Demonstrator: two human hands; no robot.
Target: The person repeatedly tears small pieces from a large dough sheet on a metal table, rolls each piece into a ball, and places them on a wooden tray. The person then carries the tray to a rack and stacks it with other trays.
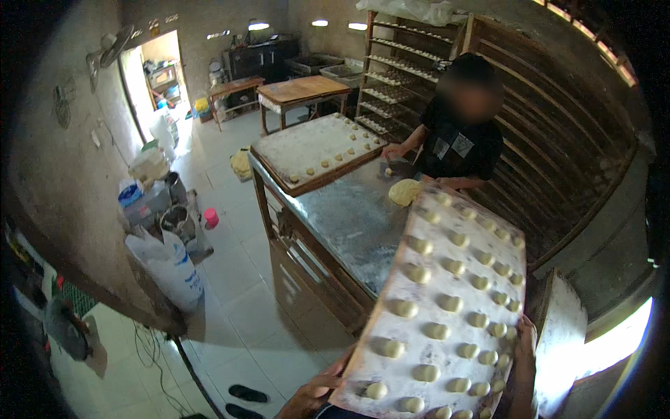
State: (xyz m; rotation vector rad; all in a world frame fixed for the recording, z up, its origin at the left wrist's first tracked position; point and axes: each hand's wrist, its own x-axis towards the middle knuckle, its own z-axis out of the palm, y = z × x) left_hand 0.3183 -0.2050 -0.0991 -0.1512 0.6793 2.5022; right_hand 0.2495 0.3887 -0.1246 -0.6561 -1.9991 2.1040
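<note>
Both my hands carry a long floured wooden board set with rows of small round dough balls. My left hand is closed on its left edge near the lower corner. At the right edge, partly hidden by the board, my right hand grips the side. The far end of the board slants up toward the co-worker and overlaps the corner of the metal-topped table. A large lump of dough lies on that table just beyond the board's far left corner.
Across the table a co-worker in a black shirt reaches a hand to the tabletop. Another floured board with dough balls rests on the table's far end. A loaded rack stands behind; bags and buckets line the left wall. Slippers lie on the floor.
</note>
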